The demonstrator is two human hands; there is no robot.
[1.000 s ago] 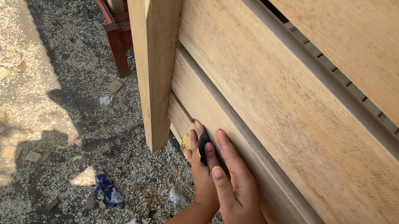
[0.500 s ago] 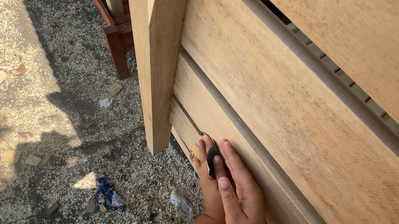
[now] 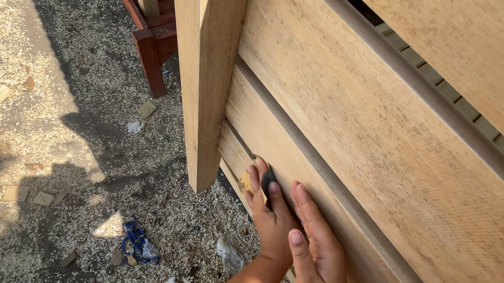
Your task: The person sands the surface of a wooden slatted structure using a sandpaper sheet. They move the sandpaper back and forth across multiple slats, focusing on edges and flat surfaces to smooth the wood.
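The left hand [image 3: 271, 213] presses a small dark sanding pad [image 3: 267, 180] flat under its fingers against the lowest plank [image 3: 243, 160], close to the upright post [image 3: 205, 76]; the right hand [image 3: 318, 256] lies spread beside it; both have slid back toward the post since a moment ago; sawdust covers the ground [image 3: 56, 134] below.
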